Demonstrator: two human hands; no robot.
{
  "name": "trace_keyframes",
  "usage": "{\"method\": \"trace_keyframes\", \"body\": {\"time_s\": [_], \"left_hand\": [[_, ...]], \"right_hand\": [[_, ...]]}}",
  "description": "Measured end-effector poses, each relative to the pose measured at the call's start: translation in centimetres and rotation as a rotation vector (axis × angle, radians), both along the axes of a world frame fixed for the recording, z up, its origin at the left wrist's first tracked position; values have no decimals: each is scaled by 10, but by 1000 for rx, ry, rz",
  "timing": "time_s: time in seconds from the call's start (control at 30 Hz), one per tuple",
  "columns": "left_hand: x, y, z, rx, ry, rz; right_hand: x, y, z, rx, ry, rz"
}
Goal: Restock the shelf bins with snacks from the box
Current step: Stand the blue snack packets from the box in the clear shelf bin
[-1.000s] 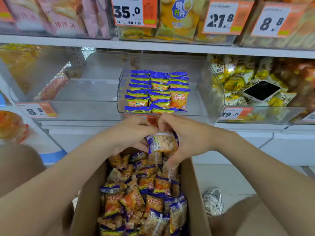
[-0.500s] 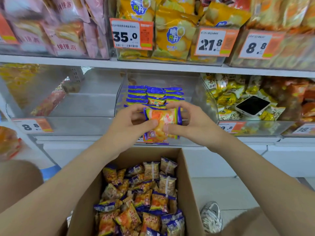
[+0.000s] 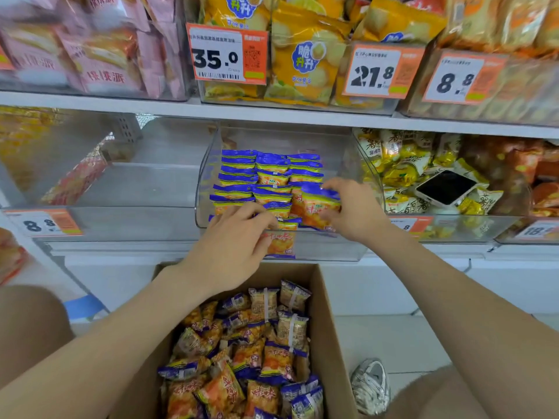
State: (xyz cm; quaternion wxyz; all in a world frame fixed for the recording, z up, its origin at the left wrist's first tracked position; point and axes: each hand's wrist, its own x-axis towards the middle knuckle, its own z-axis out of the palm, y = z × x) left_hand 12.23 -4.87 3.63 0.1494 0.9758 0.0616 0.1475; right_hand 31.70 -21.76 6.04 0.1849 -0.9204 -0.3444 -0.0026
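- The right grip [image 3: 357, 210] grasps one orange-and-blue snack, the held packet [image 3: 317, 207], btw. thumb and fingers.
- This packet is inside the middle bin [image 3: 208, 176], at the front right. It is tilted a little and touches the packets beside it.
- The left grip [image 3: 233, 246] reaches over the front wall of the same bin, w/ fingers [image 3: 257, 217] curled down on the front row. Whether it pinches a packet or only touches, one cannot tell.
- The stacked packets [image 3: 257, 173] stand in the middle bin in approx. three neat columns, blue edges to the front.
- One more packet [image 3: 279, 243] shows through the clear front wall, just below the left fingers.
- The box [image 3: 325, 297] is brown cardboard, open, and stands below the shelf btw. the two forearms. Loose packets [image 3: 263, 358] of the same kind lie in it in disorder.
- Left of the middle bin is another clear bin [image 3: 145, 182], w/ some red packets [image 3: 75, 179] at its left wall.
- The right bin [image 3: 472, 228] holds yellow packets [image 3: 402, 164]. A phone [image 3: 444, 187] lies on top of them, dark screen up.
- Above the shelf board [image 3: 272, 111] are pink bags [image 3: 99, 55] on the left and yellow bags [image 3: 305, 55] in the centre.
- Price tags there read 35.0 [image 3: 227, 55], 21.8 [image 3: 378, 72] and 8.8 [image 3: 459, 78].
- A silver-grey shoe [image 3: 370, 385] is on the light floor, just right of the box.
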Motion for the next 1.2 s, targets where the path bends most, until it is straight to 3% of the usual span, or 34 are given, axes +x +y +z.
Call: {"method": "trace_keyframes", "body": {"time_s": [0.23, 0.4, 0.63, 0.77, 0.87, 0.97, 1.07, 1.2], "left_hand": [[2, 4, -5, 22, -10, -11], [0, 7, -7, 27, -19, -31], [-7, 9, -7, 7, -109, -16], [-18, -2, 2, 33, -247, 37], [-27, -13, -9, 33, -131, -3], [-23, -20, -46, 82, 145, -63], [-10, -22, -89, 39, 378, -85], [16, -24, -138, 26, 414, -121]], "right_hand": [[15, 25, -14, 4, 155, -37], [19, 24, -16, 70, -21, -147], [18, 17, -11, -77, 31, -16], [-19, 3, 8, 119, -161, 80], [-69, -11, 23, 216, -47, 318], [-94, -19, 15, -122, 156, 531], [-88, -21, -18, -489, 188, 584], [-73, -26, -48, -784, 212, 490]]}}
